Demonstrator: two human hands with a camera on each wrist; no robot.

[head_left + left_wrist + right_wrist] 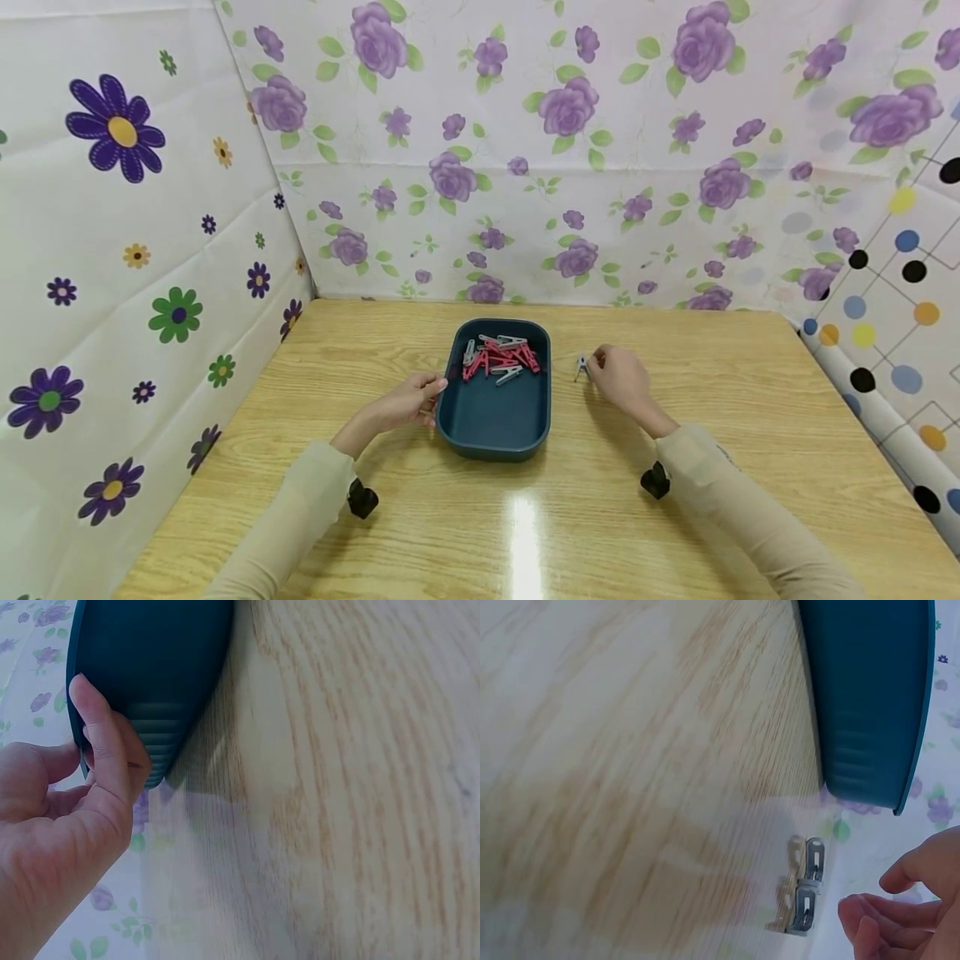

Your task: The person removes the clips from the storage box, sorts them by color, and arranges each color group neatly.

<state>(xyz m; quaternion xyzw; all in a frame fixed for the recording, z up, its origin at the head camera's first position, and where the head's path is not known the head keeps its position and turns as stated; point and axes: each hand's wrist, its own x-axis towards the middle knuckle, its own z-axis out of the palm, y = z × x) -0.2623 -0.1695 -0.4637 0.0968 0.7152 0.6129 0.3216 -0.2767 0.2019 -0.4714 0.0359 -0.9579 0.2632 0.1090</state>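
Observation:
A dark teal plastic bin (495,425) sits on the table with several red and grey clothespins (504,357) heaped toward its far end. My left hand (411,398) grips the bin's left rim, thumb on one side and fingers on the other, as the left wrist view shows. To the right of the bin, a single grey clothespin (807,886) is on the tabletop. My right hand (621,379) is just beside it; in the right wrist view the loosely bent fingertips (849,909) are a small gap away from the clothespin and hold nothing.
The wood-grain table (712,375) extends around the bin. Floral cloth (525,200) hangs behind it, with patterned cloths at the left and right sides. A small black device (363,498) is strapped at each wrist.

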